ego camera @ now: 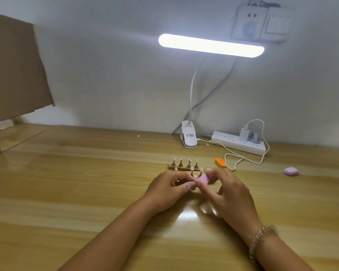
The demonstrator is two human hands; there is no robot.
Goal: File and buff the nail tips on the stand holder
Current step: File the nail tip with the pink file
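Right hand (229,194) with pink buffer (204,179), left hand (170,187) alongside

A bar lamp (211,45) glows white on the wall (106,75), blown out to a featureless shape with a soft halo. The wall greys and dims away from the lamp. Below the lamp the glossy desk (67,182) throws back a white patch of glare (186,216). The right hand (231,196) and the pink block (205,179) in its grip are smeared by motion. Far left of the lamp the desk's back edge bows, and the socket (249,24) just above the lamp looks hazy.
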